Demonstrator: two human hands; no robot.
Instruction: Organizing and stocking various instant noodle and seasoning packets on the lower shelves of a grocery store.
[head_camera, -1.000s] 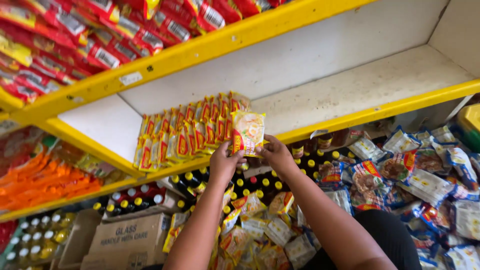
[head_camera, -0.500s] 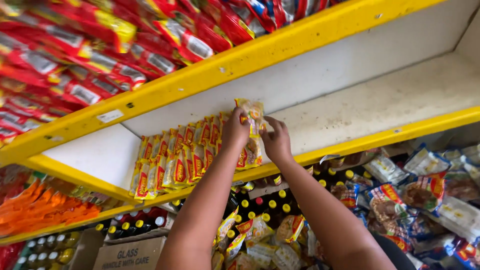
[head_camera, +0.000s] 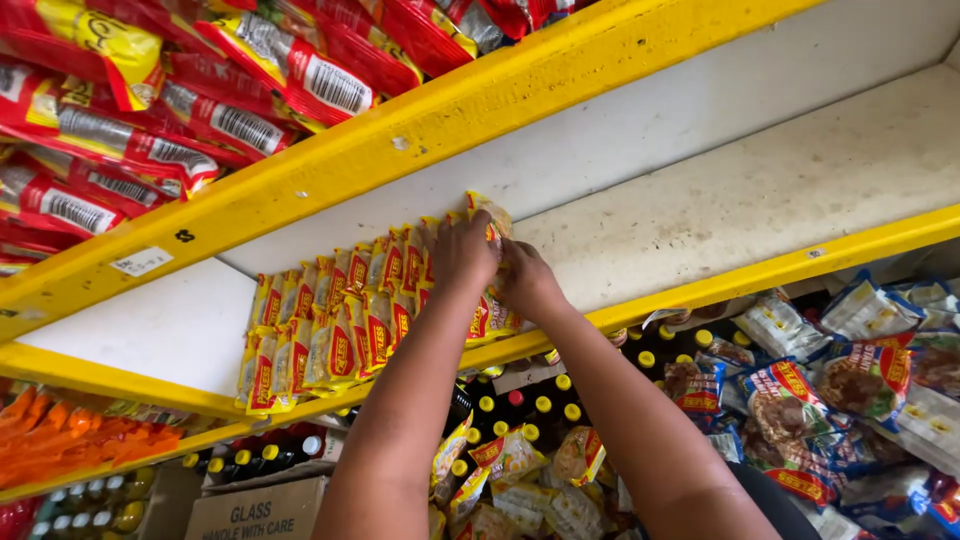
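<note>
Two hands up, mine. My left hand (head_camera: 462, 252) and right hand (head_camera: 527, 280) both closed on one noodle packet (head_camera: 487, 215), pressing it against end of packet row (head_camera: 340, 320) on white shelf (head_camera: 760, 210). Row: two tiers, roughly eight or nine packets each, exact count unclear. Packet stands upright above fingers, yellow-orange with red patch, mostly hidden by hands. Dark bottles (head_camera: 545, 405) with yellow caps below.

- Rows of packets (head_camera: 340, 320) stood on the left part of the middle shelf (head_camera: 760, 210).
- Both hands reached the rightmost packet (head_camera: 487, 215), left hand (head_camera: 462, 250) beside right hand (head_camera: 527, 280).
- Bottles (head_camera: 520, 405) stood below.
- A cardboard box (head_camera: 260, 510) sat lower left.
</note>
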